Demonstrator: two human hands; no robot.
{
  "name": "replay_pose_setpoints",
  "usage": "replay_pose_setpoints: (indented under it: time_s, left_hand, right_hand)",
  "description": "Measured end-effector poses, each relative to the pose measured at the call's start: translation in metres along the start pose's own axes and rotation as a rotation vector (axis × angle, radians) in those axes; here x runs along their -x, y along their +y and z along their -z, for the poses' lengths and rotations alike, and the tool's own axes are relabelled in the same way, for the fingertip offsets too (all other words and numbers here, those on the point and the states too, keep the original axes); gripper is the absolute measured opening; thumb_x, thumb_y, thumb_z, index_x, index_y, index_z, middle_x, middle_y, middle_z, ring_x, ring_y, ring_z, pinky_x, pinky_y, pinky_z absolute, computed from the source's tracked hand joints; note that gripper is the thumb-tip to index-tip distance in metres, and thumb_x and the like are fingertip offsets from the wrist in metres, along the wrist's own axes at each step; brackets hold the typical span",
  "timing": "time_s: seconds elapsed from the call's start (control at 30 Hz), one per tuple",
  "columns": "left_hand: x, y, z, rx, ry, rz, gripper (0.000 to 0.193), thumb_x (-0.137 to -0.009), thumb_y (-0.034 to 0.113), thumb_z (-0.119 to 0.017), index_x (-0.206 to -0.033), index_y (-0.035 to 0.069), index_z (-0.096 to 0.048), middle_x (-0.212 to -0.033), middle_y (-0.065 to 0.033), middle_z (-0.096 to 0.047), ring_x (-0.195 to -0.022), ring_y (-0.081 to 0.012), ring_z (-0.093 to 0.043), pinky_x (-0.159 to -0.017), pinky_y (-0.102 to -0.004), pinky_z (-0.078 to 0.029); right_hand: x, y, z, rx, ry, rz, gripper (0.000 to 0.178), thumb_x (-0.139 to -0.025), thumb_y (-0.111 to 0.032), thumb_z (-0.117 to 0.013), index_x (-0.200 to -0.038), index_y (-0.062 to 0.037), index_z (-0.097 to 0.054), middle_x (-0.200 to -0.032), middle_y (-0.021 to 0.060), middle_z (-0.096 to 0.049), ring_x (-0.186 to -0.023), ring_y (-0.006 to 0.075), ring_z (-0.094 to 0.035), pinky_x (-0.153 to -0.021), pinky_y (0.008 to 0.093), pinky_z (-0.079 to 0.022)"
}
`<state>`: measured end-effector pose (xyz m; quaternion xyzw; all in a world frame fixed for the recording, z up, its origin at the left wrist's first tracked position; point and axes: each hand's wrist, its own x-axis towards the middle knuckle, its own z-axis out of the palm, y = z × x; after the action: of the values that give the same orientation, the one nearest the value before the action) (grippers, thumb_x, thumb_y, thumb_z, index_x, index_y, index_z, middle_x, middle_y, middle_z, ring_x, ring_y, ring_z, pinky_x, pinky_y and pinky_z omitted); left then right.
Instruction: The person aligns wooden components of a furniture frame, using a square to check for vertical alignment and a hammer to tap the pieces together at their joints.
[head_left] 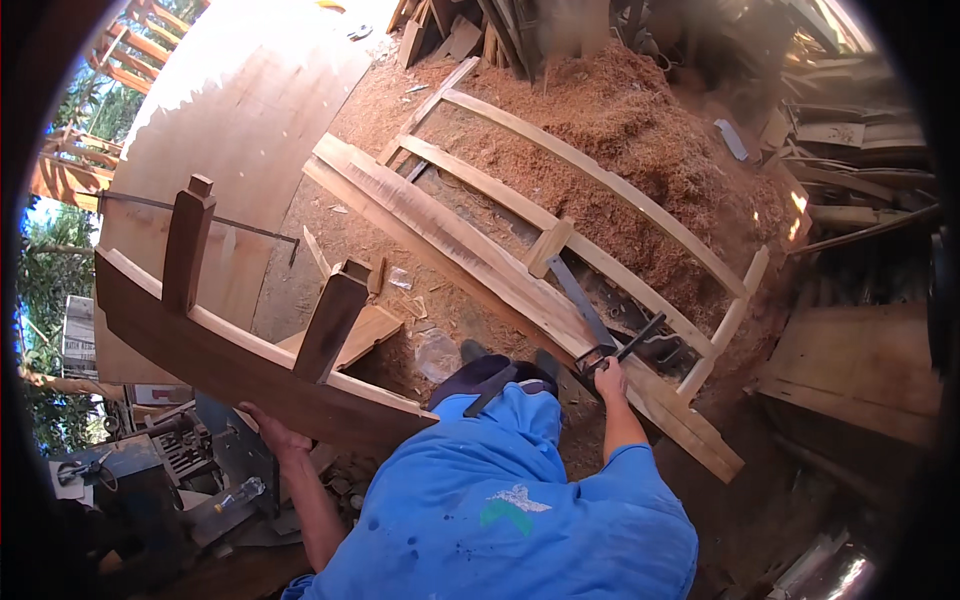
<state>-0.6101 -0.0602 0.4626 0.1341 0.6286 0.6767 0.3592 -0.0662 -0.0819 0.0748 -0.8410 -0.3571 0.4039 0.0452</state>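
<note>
Evidently the work in hand is tightening a bar clamp [618,348] on the long plank [480,262] lying across the sawdust floor. The right hand [607,380] is closing round the clamp's dark handle at the plank's near edge — fingers wrapped tight, though the fisheye blur is hiding whether the screw is fully seated. The left hand [272,432] is pressing flat, fingers spread, under the lower edge of the curved dark beam [240,370], which is standing well to the left of the plank with two upright posts [187,245] rising from it.

To do this well, the clamp bar should be sitting square across the plank, not slanting, and the turning should be coming from the wrist in small even twists while the other hand is keeping the curved beam from tipping.

Relative to the plank, the clamp is biting at its near, lower stretch, just ahead of the right fist; the ladder-like frame [590,205] is lying just beyond it — toward the sawdust heap [640,120].
</note>
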Motion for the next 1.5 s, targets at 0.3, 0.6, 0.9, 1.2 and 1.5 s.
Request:
replay_pose_setpoints:
  time_s: [0.3, 0.6, 0.9, 1.2, 1.5]
  left_hand:
    - [0.033, -0.017, -0.013, -0.047, -0.072, -0.03, 0.094, -0.089, 0.077, -0.04, -0.155, 0.013, -0.023, -0.155, -0.0108, -0.034, -0.138, -0.0304, -0.04, -0.113, -0.0463, -0.036]
    - [0.057, -0.019, -0.027, -0.043, -0.039, -0.036, 0.094, -0.088, 0.078, -0.04, -0.155, 0.014, -0.024, -0.157, -0.0104, -0.03, -0.139, -0.0309, -0.037, -0.113, -0.0481, -0.035]
    - [0.053, -0.025, -0.029, -0.063, -0.063, -0.079, 0.1, -0.086, 0.08, -0.042, -0.157, 0.014, -0.019, -0.159, -0.0113, -0.026, -0.142, -0.031, -0.033, -0.116, -0.0476, -0.031]
    - [0.057, -0.032, -0.032, -0.023, 0.003, -0.057, 0.098, -0.087, 0.079, -0.04, -0.157, 0.014, -0.019, -0.159, -0.0108, -0.026, -0.142, -0.0302, -0.034, -0.116, -0.0474, -0.031]
    - [0.057, -0.046, -0.034, 0.037, 0.013, -0.03, 0.094, -0.089, 0.077, -0.041, -0.155, 0.013, -0.022, -0.157, -0.011, -0.03, -0.139, -0.0292, -0.038, -0.114, -0.0461, -0.034]
  right_hand:
    - [0.014, -0.068, 0.03, 0.369, 0.202, 0.526, 0.051, -0.077, -0.038, -0.074, -0.118, -0.0125, -0.058, -0.116, 0.0164, -0.049, -0.117, 0.0351, -0.048, -0.1, 0.0499, -0.04]
    - [0.013, -0.05, 0.034, 0.527, -0.001, 0.426, 0.093, -0.069, -0.054, -0.08, -0.146, -0.0238, -0.039, -0.154, 0.0215, -0.027, -0.141, 0.0404, -0.029, -0.111, 0.0642, -0.026]
    - [0.002, -0.023, 0.045, 0.596, -0.064, 0.459, 0.096, -0.064, -0.056, -0.084, -0.144, -0.0254, -0.042, -0.15, 0.0266, -0.03, -0.139, 0.042, -0.032, -0.114, 0.063, -0.021]
    - [-0.019, 0.03, 0.048, 0.704, 0.008, 0.638, 0.08, -0.082, -0.023, -0.071, -0.152, -0.0298, -0.033, -0.133, 0.0226, -0.05, -0.123, 0.0387, -0.052, -0.108, 0.0598, -0.031]
    - [-0.031, 0.022, 0.047, 0.683, -0.115, 0.663, 0.079, -0.077, -0.012, -0.072, -0.146, -0.0264, -0.036, -0.111, 0.0207, -0.056, -0.095, 0.0392, -0.066, -0.077, 0.0491, -0.054]
